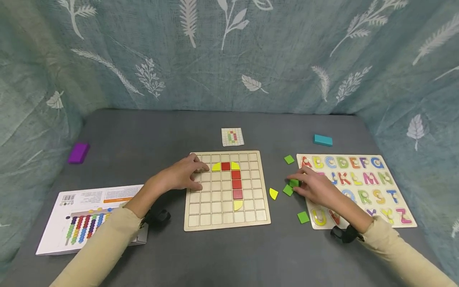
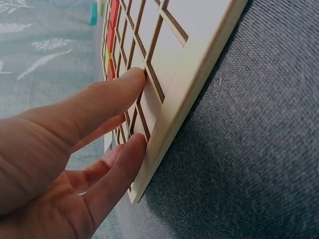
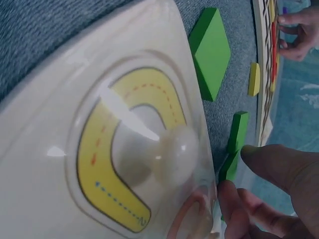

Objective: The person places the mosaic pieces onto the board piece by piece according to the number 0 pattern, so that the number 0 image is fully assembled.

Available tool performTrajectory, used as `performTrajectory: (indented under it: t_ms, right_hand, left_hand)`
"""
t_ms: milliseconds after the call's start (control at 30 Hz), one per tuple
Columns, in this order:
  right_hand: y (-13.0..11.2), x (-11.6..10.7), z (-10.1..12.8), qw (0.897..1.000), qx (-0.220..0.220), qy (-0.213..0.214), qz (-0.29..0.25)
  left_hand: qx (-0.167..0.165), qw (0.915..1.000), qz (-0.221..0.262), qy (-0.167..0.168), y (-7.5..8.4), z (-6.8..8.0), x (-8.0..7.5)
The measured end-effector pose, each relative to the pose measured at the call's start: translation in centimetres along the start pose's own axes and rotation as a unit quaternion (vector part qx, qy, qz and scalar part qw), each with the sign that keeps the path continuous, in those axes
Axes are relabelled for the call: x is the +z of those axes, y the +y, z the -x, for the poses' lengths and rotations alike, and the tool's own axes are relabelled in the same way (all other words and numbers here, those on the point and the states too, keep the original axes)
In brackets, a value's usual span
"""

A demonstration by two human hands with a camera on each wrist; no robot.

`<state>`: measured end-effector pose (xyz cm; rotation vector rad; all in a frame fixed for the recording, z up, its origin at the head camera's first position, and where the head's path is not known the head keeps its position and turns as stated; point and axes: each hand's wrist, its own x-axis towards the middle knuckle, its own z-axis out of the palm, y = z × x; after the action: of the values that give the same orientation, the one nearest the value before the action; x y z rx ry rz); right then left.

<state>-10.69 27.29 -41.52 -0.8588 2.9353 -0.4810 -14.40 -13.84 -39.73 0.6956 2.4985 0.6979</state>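
My left hand (image 1: 182, 173) rests on the left edge of a wooden grid board (image 1: 208, 219), fingers spread. In the left wrist view its thumb and fingertips touch the board's squares. Red squares (image 1: 236, 184) and yellow quarter-round tiles (image 1: 238, 205) lie in the grid. My right hand (image 1: 317, 185) pinches a green square tile (image 3: 230, 167) between thumb and finger, beside the alphabet board's left edge. Another green tile (image 1: 288, 190) lies against it. More loose green tiles (image 1: 303, 217) and a yellow quarter-round piece (image 1: 273, 193) lie between the boards.
A small pattern card (image 1: 232, 137) lies behind the grid board. At right is an alphabet puzzle board (image 1: 394, 221) with knobbed letters. A teal block (image 1: 323, 140) sits behind it. On the left are a purple block (image 1: 78, 153) and a white printed box (image 1: 53, 235).
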Motion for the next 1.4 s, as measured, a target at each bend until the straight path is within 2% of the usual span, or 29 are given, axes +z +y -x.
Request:
performTrajectory:
  t_ms: [1133, 1400]
  right_hand:
    - [-0.3, -0.3, -0.8, 0.998, 0.023, -0.061, 0.021]
    - [-0.2, -0.5, -1.1, 0.997, 0.027, -0.075, 0.009]
  left_hand:
    - [-0.001, 0.9999, 0.004, -0.010, 0.2, -0.2, 0.0]
    - [-0.012, 0.9999, -0.003, -0.009, 0.2, 0.0, -0.1]
